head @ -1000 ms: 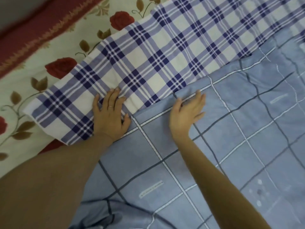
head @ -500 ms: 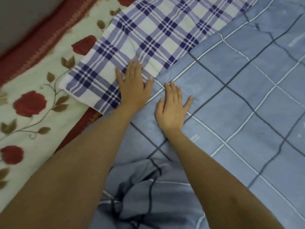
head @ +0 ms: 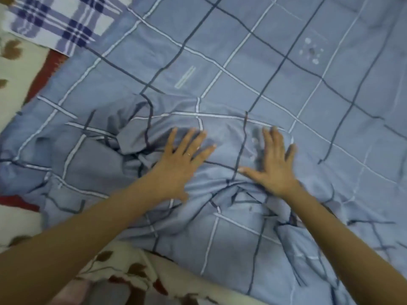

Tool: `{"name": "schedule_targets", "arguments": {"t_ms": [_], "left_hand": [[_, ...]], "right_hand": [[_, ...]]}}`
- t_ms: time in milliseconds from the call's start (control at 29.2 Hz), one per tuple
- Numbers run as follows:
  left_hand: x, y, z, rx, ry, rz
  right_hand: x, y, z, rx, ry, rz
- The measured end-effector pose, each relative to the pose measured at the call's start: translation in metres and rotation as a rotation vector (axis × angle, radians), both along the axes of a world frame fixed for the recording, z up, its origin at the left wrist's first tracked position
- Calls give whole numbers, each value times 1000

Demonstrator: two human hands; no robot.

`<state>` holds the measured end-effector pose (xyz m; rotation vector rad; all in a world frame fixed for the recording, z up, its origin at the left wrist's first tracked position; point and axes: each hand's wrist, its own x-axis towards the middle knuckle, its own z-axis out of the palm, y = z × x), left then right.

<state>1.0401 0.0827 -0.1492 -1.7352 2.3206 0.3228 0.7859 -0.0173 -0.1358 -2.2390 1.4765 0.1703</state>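
Note:
A light blue sheet with a grid of white and dark lines [head: 253, 69] covers most of the view. Its far part lies flat; its near part is bunched into wrinkles and folds. My left hand [head: 179, 159] lies palm down with fingers spread on the wrinkled cloth, a ring on one finger. My right hand [head: 272, 160] also presses flat with spread fingers, a little to the right on the same rumpled area. Neither hand holds any fabric.
A purple-and-white plaid cloth [head: 59, 23] lies at the top left, partly under the blue sheet's edge. A cream bedcover with red roses and brown leaves [head: 15, 69] shows along the left and near edges.
Both hands have slid from the border with the plaid cloth down toward me onto the wrinkled near part of the blue sheet, and have moved apart. The view has dropped with them.

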Motion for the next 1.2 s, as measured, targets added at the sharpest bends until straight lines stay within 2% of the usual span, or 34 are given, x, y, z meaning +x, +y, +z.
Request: {"name": "schedule_targets", "arguments": {"t_ms": [103, 137, 171, 240, 308, 343, 411, 480, 548, 617, 651, 720, 788, 891, 960, 1063, 1200], "left_hand": [[-15, -41, 13, 159, -149, 282], [-9, -53, 17, 179, -135, 389], [-10, -56, 23, 160, -101, 417], [-25, -38, 26, 85, -74, 222], [-36, 3, 31, -46, 4, -18], [-36, 22, 34, -92, 60, -36], [-39, 65, 53, 98, 156, 101], [-43, 101, 70, 316, 250, 288], [-47, 138, 75, 325, 268, 249], [-42, 170, 54, 312, 35, 103], [-40, 175, 45, 338, -63, 118], [-38, 169, 38, 219, -114, 183], [-34, 149, 25, 72, -188, 239], [-32, 124, 18, 112, -209, 187], [-26, 119, 20, 104, -237, 89], [-19, 128, 33, 17, -181, 44], [-21, 175, 64, -58, -168, -7]], "right_hand": [[-121, 21, 16, 122, 481, -200], [-142, 24, 11, 158, 499, -280], [-152, 32, 6, 146, 465, -348], [-147, 39, 6, 103, 318, -415], [-141, 64, 15, -83, 173, -302], [-140, 82, 17, -159, 72, -252], [-142, 128, 35, -107, -155, -179], [-146, 173, 47, -8, -209, -120], [-153, 211, 45, 147, -147, -57], [-168, 238, 31, 223, 97, 22], [-174, 245, 21, 223, 245, 34], [-188, 249, 11, 67, 386, -14], [-193, 239, 0, -89, 384, -58], [-193, 222, -2, -160, 379, -110], [-193, 224, 3, -152, 370, -138], [-191, 245, 14, -111, 412, -141], [-196, 272, 51, -123, 439, -141]]}}
